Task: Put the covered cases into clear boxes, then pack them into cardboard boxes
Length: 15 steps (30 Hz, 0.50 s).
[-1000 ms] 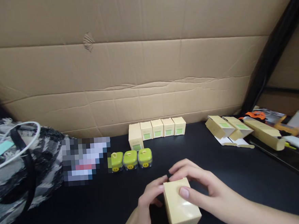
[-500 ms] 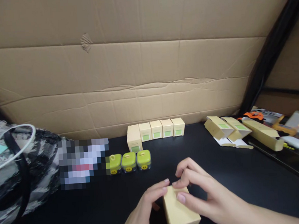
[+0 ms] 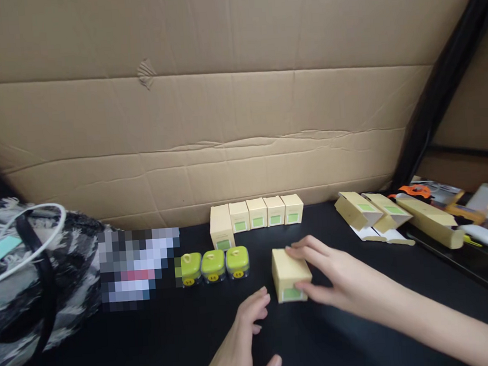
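My right hand (image 3: 323, 269) grips a small closed cardboard box (image 3: 289, 269) with a green label on its front, thumb at the front and fingers on the far right side. My left hand (image 3: 248, 330) is apart from the box, nearer to me and to its left, thumb and fingers spread with nothing between them. Left of the box stand three small containers (image 3: 213, 266) with green lids and a clear lower part, side by side. Behind them several closed boxes (image 3: 257, 213) like the held one form a row, with one box (image 3: 222, 226) standing forward at the left end.
Unfolded open boxes (image 3: 358, 208) lie at the back right beside a long carton (image 3: 430, 223). An orange item (image 3: 415, 191) and a white mouse-like object (image 3: 483, 234) are farther right. A patterned cloth bundle (image 3: 72, 273) with a white cable fills the left. A cardboard wall (image 3: 239, 111) closes the back.
The box in my right hand has moved forward, away from me, onto the black surface nearer the row. My left hand has come off the box and its fingers have spread.
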Available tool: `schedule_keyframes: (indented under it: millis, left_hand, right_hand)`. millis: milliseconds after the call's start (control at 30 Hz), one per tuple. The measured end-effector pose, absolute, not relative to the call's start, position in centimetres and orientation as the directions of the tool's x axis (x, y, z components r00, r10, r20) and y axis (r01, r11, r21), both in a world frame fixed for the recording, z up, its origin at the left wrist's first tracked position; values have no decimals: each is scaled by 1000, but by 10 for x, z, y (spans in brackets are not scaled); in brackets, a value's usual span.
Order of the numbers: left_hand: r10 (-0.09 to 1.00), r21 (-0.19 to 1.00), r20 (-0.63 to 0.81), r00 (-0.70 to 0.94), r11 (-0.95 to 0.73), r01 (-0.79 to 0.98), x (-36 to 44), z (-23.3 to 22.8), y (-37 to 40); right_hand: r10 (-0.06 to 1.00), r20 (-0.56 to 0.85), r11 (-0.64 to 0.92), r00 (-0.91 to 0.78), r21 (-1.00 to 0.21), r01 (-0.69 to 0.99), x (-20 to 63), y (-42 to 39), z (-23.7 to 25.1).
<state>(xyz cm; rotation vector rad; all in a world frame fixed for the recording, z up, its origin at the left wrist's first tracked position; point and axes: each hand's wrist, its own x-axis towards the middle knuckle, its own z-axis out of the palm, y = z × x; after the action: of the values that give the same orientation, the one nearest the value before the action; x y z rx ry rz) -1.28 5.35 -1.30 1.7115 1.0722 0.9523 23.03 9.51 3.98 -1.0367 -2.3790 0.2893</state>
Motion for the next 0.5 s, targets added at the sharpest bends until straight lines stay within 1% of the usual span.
schedule_keyframes:
  millis: [133, 233, 500]
  left_hand:
    - [942, 947, 114, 314, -199, 253, -10, -19, 61]
    - [942, 945, 120, 312, -205, 253, -10, -21, 62]
    - [901, 905, 224, 372, -334, 263, -15, -28, 52]
  right_hand:
    - [719, 444, 691, -535, -373, 619, 224, 134, 29]
    - [699, 481, 707, -529, -352, 614, 210, 161, 26]
    - [674, 519, 723, -525, -320, 612, 170, 199, 27]
